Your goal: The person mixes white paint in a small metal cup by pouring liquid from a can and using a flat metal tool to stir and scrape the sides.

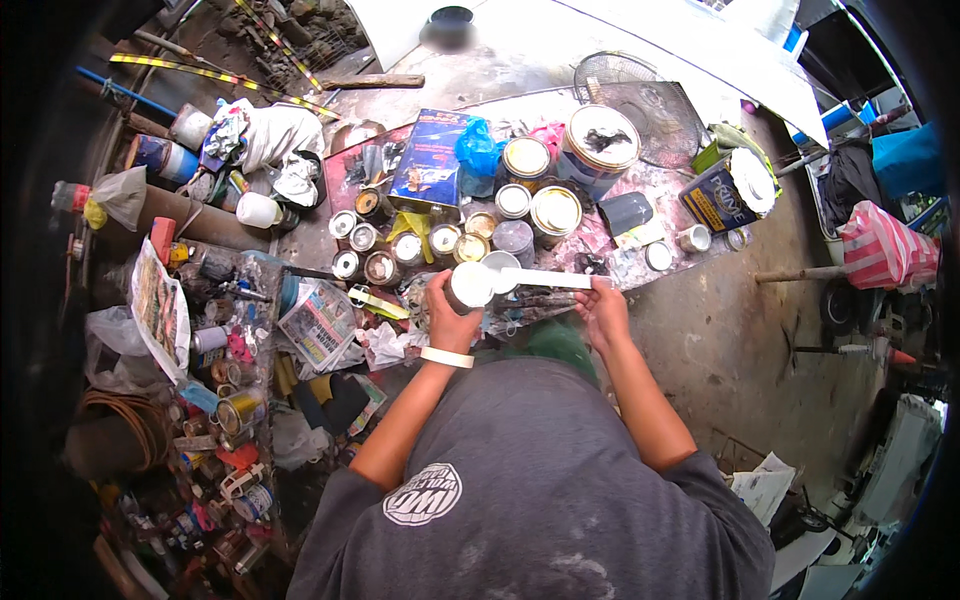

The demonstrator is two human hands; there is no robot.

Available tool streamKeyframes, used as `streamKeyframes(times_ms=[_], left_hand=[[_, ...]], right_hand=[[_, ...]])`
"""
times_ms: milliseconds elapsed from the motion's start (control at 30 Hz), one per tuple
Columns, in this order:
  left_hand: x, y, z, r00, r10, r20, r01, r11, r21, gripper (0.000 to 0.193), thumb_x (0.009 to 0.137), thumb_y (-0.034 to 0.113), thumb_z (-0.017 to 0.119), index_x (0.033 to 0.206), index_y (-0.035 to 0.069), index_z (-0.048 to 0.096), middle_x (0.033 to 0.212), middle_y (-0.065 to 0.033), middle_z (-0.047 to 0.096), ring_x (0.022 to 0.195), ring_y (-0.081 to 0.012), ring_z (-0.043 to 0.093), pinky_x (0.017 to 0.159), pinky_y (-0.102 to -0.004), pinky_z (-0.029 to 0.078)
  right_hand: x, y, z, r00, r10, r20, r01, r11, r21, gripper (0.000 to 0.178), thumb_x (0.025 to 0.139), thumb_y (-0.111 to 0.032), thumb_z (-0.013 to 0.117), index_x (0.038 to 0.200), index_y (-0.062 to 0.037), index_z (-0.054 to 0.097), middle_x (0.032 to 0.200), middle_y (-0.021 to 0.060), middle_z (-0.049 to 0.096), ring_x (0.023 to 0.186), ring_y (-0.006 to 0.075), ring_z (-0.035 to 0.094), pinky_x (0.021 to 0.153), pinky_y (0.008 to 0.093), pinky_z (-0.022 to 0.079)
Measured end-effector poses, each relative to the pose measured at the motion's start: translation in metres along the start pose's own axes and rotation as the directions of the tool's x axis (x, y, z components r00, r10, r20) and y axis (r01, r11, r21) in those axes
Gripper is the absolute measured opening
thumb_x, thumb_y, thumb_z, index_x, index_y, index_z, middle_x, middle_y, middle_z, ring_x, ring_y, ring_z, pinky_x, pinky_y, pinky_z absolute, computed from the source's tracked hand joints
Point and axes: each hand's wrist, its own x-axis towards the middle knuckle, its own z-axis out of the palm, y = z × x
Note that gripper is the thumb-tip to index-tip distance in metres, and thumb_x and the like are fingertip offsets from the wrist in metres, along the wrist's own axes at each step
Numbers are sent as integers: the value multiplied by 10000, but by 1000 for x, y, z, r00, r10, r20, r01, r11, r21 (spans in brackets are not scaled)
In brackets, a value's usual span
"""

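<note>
Close in front of me, my left hand (452, 322) is wrapped round a small can (472, 284) whose round top looks white. My right hand (606, 318) pinches the end of a flat white stick (550, 279). The stick points left, and its far end lies beside the can; whether it touches the can or the pale round container (501, 264) behind it, I cannot tell. A cream band (447, 357) circles my left wrist. Just beyond my hands stand several small open paint cans (408, 247) and a larger can (556, 211) with a pale yellowish top.
A big paint-smeared bucket (600, 145), a blue rectangular tin (428, 160) and a dark tin (722, 195) stand farther back on the stained worktop. A round wire fan guard (650, 115) lies behind them. Cluttered shelving (225, 350) lines the left; folded newspaper (318, 322) lies near my left arm.
</note>
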Motion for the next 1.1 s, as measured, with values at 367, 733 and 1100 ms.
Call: streamKeyframes(times_ms=[367, 733, 1100], left_hand=[[15, 44, -9, 954, 298, -39, -294, 953, 77, 813, 649, 5, 813, 1353, 39, 408, 1337, -182, 481, 1262, -363, 475, 1077, -444, 391], [15, 81, -22, 911, 411, 42, -410, 887, 214, 785, 667, -3, 795, 1351, 72, 417, 1356, -198, 476, 1224, -412, 503, 1013, -452, 457], [9, 68, -19, 963, 267, 41, -270, 956, 119, 770, 678, 7, 788, 1342, 51, 400, 1351, -200, 462, 1233, -401, 489, 1037, -451, 431]], right_hand=[[-93, -58, 64, 815, -477, 327, 568, 769, -294, 169, 1007, -169, 575, 1062, -11, 599, 888, 58, 668, 761, 130, 647, 705, 269, 508], [-91, -44, 75, 750, -520, 407, 658, 643, -391, 194, 997, -182, 601, 1071, -3, 611, 923, 69, 685, 751, 142, 649, 663, 251, 496], [-62, -33, 56, 971, -54, 234, 91, 984, -154, 213, 1011, -275, 581, 1093, -81, 551, 932, 34, 685, 756, 101, 652, 631, 245, 497]])
